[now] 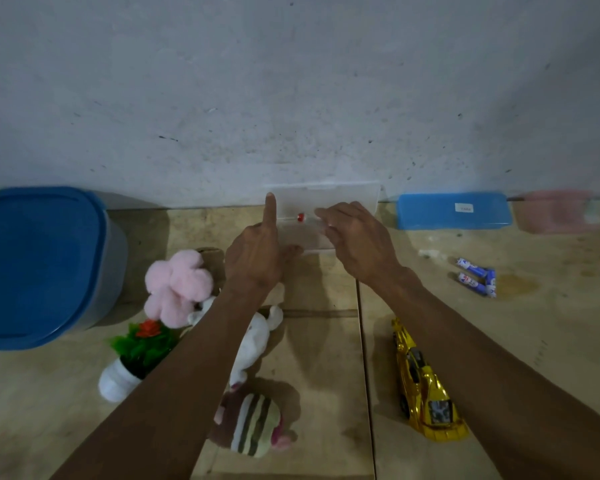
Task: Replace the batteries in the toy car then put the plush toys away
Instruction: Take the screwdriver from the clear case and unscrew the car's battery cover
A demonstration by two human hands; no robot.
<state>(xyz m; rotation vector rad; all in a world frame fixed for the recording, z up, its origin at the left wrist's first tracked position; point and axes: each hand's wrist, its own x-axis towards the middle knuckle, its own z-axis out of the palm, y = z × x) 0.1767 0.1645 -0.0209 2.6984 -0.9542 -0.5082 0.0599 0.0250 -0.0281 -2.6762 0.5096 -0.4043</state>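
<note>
A gold toy car (426, 386) lies on the floor at the right, beside my right forearm. Blue batteries (477, 280) lie further back on the right. A pink plush (175, 285), a white plush (257, 336) and a striped plush (253, 422) lie under and around my left forearm. A clear plastic box (347, 199) stands open against the wall, with a small red-tipped item (300, 217) inside. My left hand (257, 251) steadies its left side, index finger straight up and thumb on the front edge. My right hand (357, 237) reaches into the box with loosely extended fingers.
A big blue-lidded tub (39, 265) stands at the left. A small fake plant in a white pot (136, 355) sits in front of it. A blue case (454, 211) and a pink case (555, 211) lie along the wall at the right.
</note>
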